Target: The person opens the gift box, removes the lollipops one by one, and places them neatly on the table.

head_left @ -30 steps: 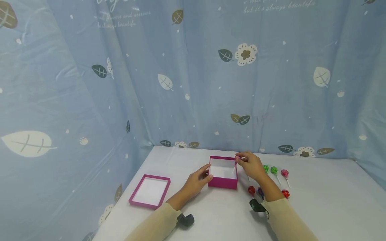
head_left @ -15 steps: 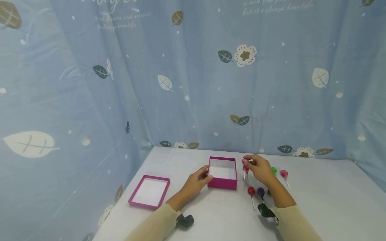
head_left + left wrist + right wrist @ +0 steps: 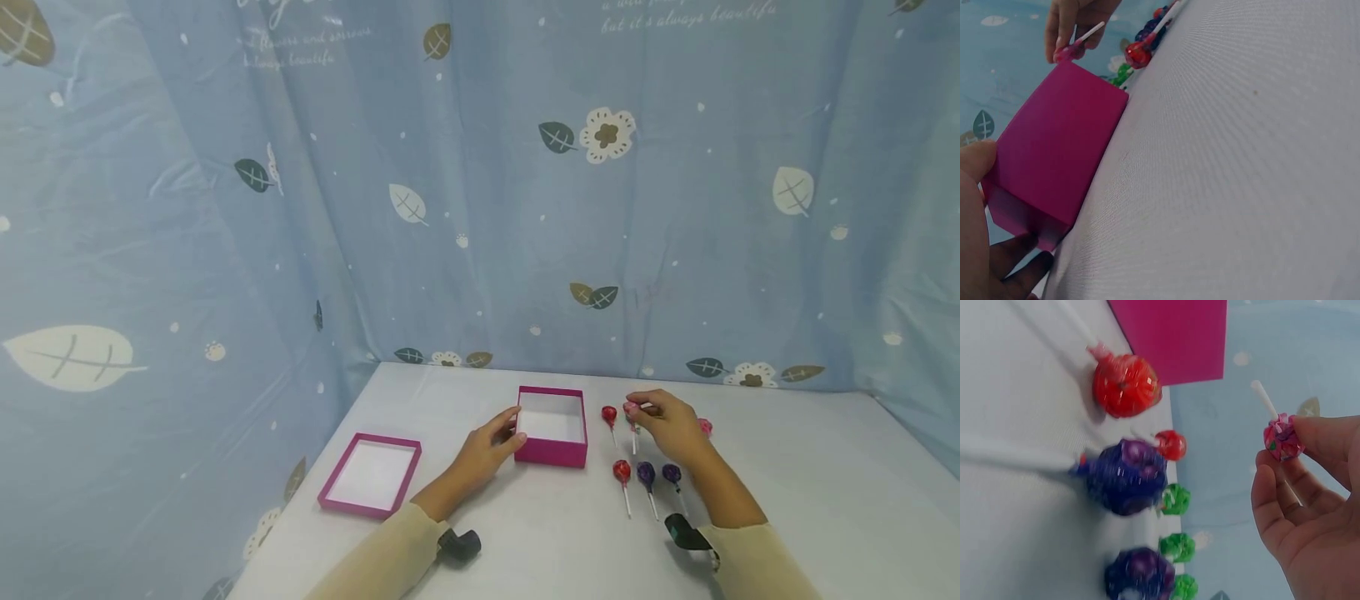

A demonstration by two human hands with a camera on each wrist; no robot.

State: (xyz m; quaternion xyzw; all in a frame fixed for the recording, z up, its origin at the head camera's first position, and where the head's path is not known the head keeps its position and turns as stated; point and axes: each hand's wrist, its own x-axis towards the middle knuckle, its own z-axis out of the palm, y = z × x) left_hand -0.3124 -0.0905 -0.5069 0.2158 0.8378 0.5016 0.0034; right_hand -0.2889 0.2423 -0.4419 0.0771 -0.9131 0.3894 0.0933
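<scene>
My left hand (image 3: 483, 454) holds the left end of a magenta box (image 3: 553, 452), thumb and fingers spread round its side; the left wrist view shows the thumb (image 3: 977, 161) at one edge and fingertips low on the wall. The box has no lid on, and its white inside shows. To the right, my right hand (image 3: 670, 425) pinches a pink lollipop (image 3: 1283, 437) by its wrapped head, stick free, above the table. Below it lie a red lollipop (image 3: 622, 472), two purple lollipops (image 3: 647, 475) and another red lollipop (image 3: 609, 414). Green lollipops (image 3: 1177, 499) show in the right wrist view.
A magenta-rimmed lid (image 3: 352, 507) lies with its white inside up at the left of the white table (image 3: 540, 533). One more pink lollipop (image 3: 705, 426) lies beyond my right hand. A blue patterned curtain (image 3: 480, 208) hangs behind the table.
My right hand has moved right, from the box's right rim to above the lollipop row, with the pink lollipop in its fingers. My left hand stays at the box.
</scene>
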